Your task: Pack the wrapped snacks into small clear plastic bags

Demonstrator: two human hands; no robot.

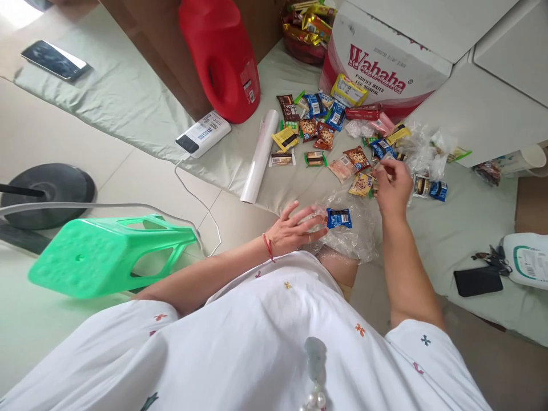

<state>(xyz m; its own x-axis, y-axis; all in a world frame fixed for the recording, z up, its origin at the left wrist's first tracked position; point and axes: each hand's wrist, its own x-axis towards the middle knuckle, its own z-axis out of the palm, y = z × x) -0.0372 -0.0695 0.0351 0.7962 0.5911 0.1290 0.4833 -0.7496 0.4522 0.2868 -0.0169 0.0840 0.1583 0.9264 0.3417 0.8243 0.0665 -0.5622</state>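
Observation:
My left hand [295, 229] has its fingers spread at the edge of a clear plastic bag [362, 228] by my lap. A small blue snack packet [339, 218] lies on that bag, just beyond my fingertips. My right hand [394, 185] is over the right side of the snack pile, its fingers pinched together; what they grip, if anything, is hidden. Close to those fingers are a yellow cookie packet [361, 184] and a brown cookie packet [357, 158]. More packets, such as a yellow one [285, 138], lie scattered to the left.
A plastic roll [260, 157], a white power bank [204, 134] and a red jug [222, 63] stand or lie at left. Behind the snacks is a Wahaha carton [385, 63]. Crumpled clear plastic [428, 148] lies at right. A green stool [107, 257] rests on its side.

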